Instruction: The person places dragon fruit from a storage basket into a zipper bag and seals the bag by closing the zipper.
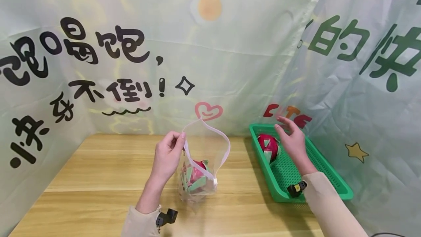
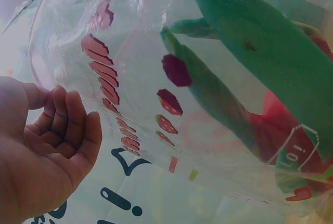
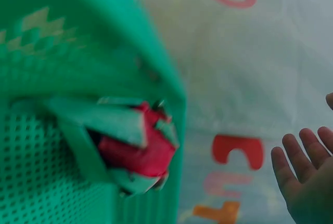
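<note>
The left hand (image 1: 167, 156) pinches the rim of a clear plastic bag (image 1: 201, 164) between thumb and curled fingers, its grip closed on the white zip strip at the bag's mouth; the mouth is held up and gapes wide; the bag's bottom rests on the wooden table (image 1: 98, 178); inside it lies a red dragon fruit with green scales (image 1: 196, 178), seen close through the printed plastic in the left wrist view (image 2: 270, 104). The right hand (image 1: 292, 140) hovers over the far end of a green mesh basket (image 1: 329, 182) that stands on the table's right side; its fingers are straight and spread, the grip apart and holding nothing; the right wrist view shows the open palm (image 3: 307, 182) clear of the fruit. A second dragon fruit (image 1: 268, 148) lies in the basket's far end, just beside the right hand (image 3: 135, 146); whether the hand touches it cannot be told. A printed cloth backdrop (image 1: 210, 46) hangs behind the table.
</note>
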Motion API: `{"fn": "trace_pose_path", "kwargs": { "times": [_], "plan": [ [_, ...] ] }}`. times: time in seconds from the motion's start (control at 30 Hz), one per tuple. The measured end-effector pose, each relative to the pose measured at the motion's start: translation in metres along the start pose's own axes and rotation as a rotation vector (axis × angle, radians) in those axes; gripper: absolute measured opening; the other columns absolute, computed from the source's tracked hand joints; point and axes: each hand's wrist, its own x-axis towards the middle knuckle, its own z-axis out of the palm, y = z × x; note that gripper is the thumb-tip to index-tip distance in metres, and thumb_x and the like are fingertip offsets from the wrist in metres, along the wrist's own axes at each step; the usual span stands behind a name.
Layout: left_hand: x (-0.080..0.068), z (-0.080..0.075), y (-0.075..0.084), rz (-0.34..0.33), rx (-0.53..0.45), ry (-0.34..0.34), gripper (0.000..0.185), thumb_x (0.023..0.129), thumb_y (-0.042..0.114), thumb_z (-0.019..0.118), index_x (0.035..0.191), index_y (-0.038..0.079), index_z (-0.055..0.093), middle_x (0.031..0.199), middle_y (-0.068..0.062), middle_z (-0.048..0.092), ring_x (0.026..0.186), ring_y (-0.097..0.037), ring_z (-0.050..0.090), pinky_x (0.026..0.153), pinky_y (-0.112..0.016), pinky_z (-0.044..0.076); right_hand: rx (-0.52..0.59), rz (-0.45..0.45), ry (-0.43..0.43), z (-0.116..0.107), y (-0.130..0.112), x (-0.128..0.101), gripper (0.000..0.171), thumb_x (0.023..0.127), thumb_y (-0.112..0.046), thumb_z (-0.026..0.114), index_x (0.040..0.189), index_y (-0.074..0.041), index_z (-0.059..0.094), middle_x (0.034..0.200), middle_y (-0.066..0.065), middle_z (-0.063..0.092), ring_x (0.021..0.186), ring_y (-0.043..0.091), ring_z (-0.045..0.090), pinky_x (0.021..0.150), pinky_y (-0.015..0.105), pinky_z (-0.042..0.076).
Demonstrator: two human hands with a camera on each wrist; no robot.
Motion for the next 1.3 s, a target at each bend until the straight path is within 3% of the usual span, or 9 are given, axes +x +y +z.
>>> {"fn": "trace_pose_path", "kwargs": {
  "times": [0.1,0.33,0.43,0.53,0.83,1.0,1.13,1.3],
  "plan": [
    [0.0,0.0,0.0,0.003,0.003,-0.002,0.022,0.107,0.016,0.06,0.091,0.002,0.065,0.079,-0.009,0.06,0.068,-0.016,0.051,0.061,-0.023,0.043,-0.013,0.02,-0.019,-0.001,0.014,0.009,0.058,0.105,-0.05,0.056,0.152,-0.017,0.051,0.15,0.008,0.058,0.133,0.025,0.056,0.102,0.029,0.051],
    [0.0,0.002,0.0,-0.001,0.001,-0.007,0.021,0.107,0.016,0.061,0.092,0.002,0.066,0.078,-0.009,0.06,0.068,-0.016,0.051,0.061,-0.023,0.044,-0.057,0.034,-0.102,-0.002,0.05,0.027,0.065,0.105,-0.052,0.055,0.156,-0.013,0.046,0.153,0.013,0.053,0.135,0.034,0.053,0.099,0.041,0.05],
    [0.0,0.002,0.0,-0.006,0.005,-0.007,0.021,0.107,0.016,0.061,0.091,0.003,0.065,0.079,-0.01,0.059,0.068,-0.017,0.051,0.06,-0.023,0.043,-0.065,0.05,-0.159,-0.001,0.061,0.031,0.07,0.105,-0.053,0.055,0.159,-0.011,0.04,0.156,0.018,0.049,0.138,0.04,0.049,0.102,0.058,0.047],
    [0.0,0.003,0.0,-0.004,0.012,-0.003,0.021,0.107,0.016,0.06,0.091,0.003,0.065,0.079,-0.012,0.059,0.068,-0.016,0.05,0.06,-0.023,0.043,-0.059,0.075,-0.214,0.001,0.072,0.033,0.076,0.104,-0.054,0.054,0.162,-0.009,0.034,0.159,0.022,0.043,0.141,0.043,0.045,0.105,0.064,0.043],
    [-0.001,0.005,-0.002,0.022,0.002,-0.006,0.02,0.107,0.014,0.06,0.091,0.003,0.065,0.078,-0.007,0.06,0.068,-0.016,0.052,0.06,-0.023,0.044,0.014,0.17,-0.348,0.013,0.097,0.034,0.086,0.104,-0.049,0.06,0.166,-0.008,0.017,0.168,0.024,0.023,0.151,0.048,0.026,0.113,0.068,0.035],
    [-0.001,0.006,-0.002,0.025,0.002,-0.006,0.02,0.107,0.014,0.06,0.091,0.003,0.065,0.078,-0.007,0.06,0.068,-0.016,0.051,0.06,-0.023,0.044,-0.016,0.207,-0.426,0.021,0.105,0.034,0.092,0.102,-0.051,0.062,0.167,-0.01,0.011,0.17,0.027,0.014,0.152,0.051,0.019,0.115,0.069,0.031],
    [-0.002,0.007,-0.004,0.02,0.014,-0.006,0.019,0.106,0.014,0.061,0.091,0.004,0.065,0.078,-0.01,0.059,0.067,-0.015,0.049,0.06,-0.023,0.042,-0.06,0.21,-0.468,0.027,0.107,0.033,0.092,0.101,-0.05,0.064,0.167,-0.011,0.013,0.166,0.031,0.02,0.146,0.052,0.03,0.11,0.067,0.038],
    [-0.001,0.007,-0.004,0.033,0.022,-0.002,0.019,0.106,0.015,0.062,0.091,0.004,0.065,0.078,-0.014,0.059,0.066,-0.014,0.049,0.059,-0.023,0.041,-0.095,0.149,-0.483,0.035,0.108,0.033,0.089,0.101,-0.043,0.066,0.165,-0.003,0.019,0.156,0.036,0.032,0.133,0.051,0.046,0.098,0.057,0.052]
  ]
}}
